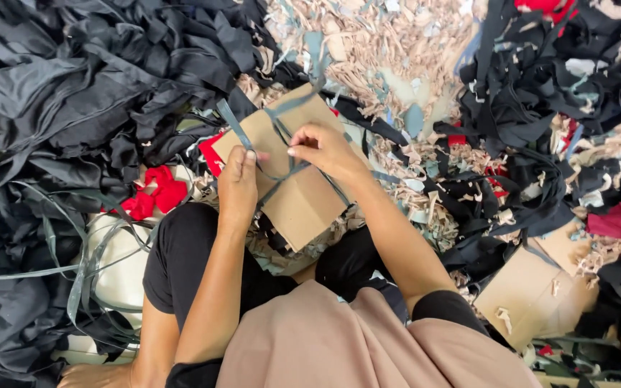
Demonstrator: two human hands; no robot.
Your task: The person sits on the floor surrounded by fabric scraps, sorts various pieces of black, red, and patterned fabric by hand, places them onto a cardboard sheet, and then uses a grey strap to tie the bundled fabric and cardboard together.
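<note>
Two hands (238, 179) (325, 147) — strip-wrapped cardboard (303, 201)

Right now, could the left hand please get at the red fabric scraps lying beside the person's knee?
Probably yes: the red fabric scraps lie uncovered just beside the left hand, with nothing between them, though that hand is busy pinching the grey strip on the cardboard.

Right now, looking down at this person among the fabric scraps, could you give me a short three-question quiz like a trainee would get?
1. True or false: both hands, the left hand and the right hand, are on the grey strip.
2. What flat brown thing does the strip cross?
3. The red scraps lie: A) left of the hands, B) on the person's lap.

Key: 1 true. 2 the cardboard piece. 3 A.
</note>
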